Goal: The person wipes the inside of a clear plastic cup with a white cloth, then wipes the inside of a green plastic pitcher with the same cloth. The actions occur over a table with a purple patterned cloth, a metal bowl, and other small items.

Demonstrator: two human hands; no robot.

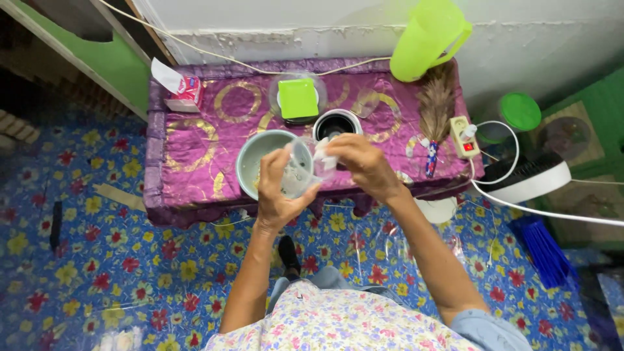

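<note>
Red-white carton (187, 93) — table's corner.

A single head-worn camera looks steeply down from above the person's chest, facing forward toward the wall. It sits fairly near the surface (195, 156), which fills the upper middle of the frame, with the floral floor (97, 260) spread around below.

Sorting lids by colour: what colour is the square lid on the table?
Bright green lid, clearest in the head view.
</note>
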